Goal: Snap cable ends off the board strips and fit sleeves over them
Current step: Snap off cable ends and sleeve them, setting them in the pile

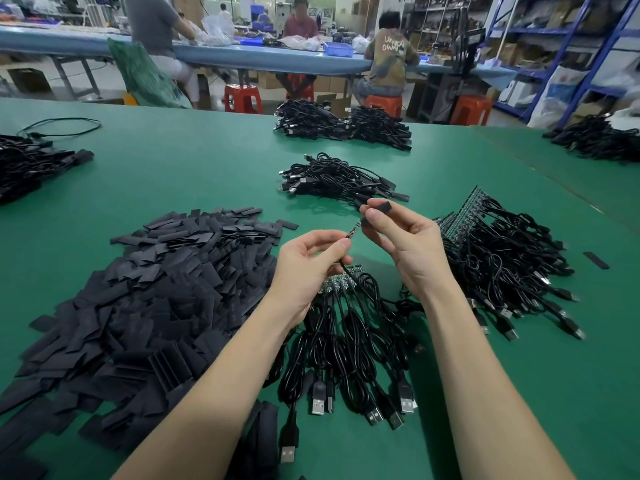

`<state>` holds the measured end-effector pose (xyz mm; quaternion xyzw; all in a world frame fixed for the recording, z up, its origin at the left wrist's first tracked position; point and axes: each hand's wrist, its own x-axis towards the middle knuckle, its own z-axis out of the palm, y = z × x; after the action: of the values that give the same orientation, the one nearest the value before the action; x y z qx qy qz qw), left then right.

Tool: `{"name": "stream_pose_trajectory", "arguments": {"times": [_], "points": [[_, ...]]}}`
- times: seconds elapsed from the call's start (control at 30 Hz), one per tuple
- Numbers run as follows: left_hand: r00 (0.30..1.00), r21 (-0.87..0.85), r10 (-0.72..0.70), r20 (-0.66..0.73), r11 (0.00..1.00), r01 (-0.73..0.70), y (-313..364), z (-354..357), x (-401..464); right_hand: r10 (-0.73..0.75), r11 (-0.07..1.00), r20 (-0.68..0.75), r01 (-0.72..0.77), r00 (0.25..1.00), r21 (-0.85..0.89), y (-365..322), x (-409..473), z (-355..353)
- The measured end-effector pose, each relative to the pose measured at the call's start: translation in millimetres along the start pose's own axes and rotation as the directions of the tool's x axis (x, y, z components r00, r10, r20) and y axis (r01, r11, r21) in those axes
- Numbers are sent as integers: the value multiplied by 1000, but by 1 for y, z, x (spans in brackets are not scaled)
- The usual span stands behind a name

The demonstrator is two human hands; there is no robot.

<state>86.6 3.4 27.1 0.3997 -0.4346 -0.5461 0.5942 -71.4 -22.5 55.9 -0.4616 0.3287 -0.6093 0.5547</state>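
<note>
Cable end (354, 231), a small bare board piece on a black cable, is held above the green table (194, 174), pinched in the left hand (308, 268). Right hand (401, 237) has its grip clamped on a black sleeve (381, 206) just beyond the cable end. Loose sleeves (156, 289) are heaped at left; a board strip (341, 280) with cables lies below the hands.

Sleeve pile (145, 289) left on the table (207, 161), board strips with cables (502, 258) right, finished bundle (339, 181) behind.
</note>
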Motion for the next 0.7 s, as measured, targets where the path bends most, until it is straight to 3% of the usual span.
{"name": "stream_pose_trajectory", "arguments": {"times": [0.23,0.37,0.53,0.7], "points": [[972,392,130,195,898,-199,33,-25,9,130,991,113,-132,985,3,-4,-2,2],[963,410,133,236,885,-223,43,-27,9,135,983,163,-153,977,103,-5,-4,3],[967,442,120,223,872,-210,46,-32,8,92,995,210,-96,973,6,-8,-5,5],[969,450,88,231,873,-186,46,-31,5,203,973,206,-220,957,66,-6,-5,3]]}}
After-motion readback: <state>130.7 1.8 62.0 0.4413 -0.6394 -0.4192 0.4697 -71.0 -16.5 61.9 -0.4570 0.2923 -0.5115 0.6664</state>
